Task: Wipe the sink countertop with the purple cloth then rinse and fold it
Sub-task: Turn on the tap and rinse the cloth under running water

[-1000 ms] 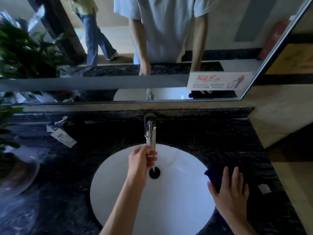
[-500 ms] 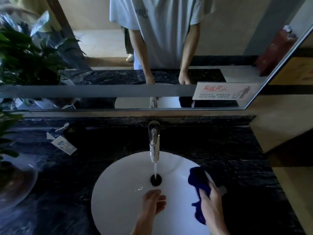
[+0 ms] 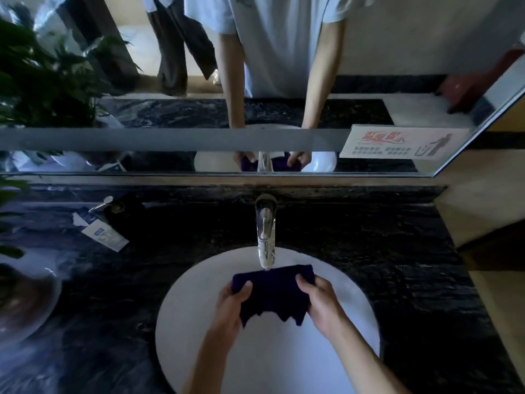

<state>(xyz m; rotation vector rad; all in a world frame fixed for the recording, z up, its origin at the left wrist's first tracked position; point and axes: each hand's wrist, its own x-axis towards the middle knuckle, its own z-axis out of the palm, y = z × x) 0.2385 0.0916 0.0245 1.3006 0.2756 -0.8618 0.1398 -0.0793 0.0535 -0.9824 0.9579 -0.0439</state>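
The purple cloth [image 3: 274, 294] is stretched out over the white sink basin [image 3: 349, 317], just below the spout of the chrome faucet [image 3: 265, 231]. My left hand [image 3: 231, 305] grips its left edge and my right hand [image 3: 321, 302] grips its right edge. The cloth's lower edge hangs in ragged points above the basin. The cloth covers the drain. Around the basin lies the dark marble countertop [image 3: 383, 245].
A soap dispenser [image 3: 122, 207] and a white tube [image 3: 100, 233] lie at the back left of the counter. A potted plant [image 3: 25, 297] stands at the far left. A mirror [image 3: 199, 81] with a notice sticker [image 3: 403, 142] runs behind the faucet; a tan wall [image 3: 488, 194] is at right.
My right hand carried the cloth from the counter's right side into the basin under the faucet. My left hand left the faucet and took hold of the cloth's left edge.
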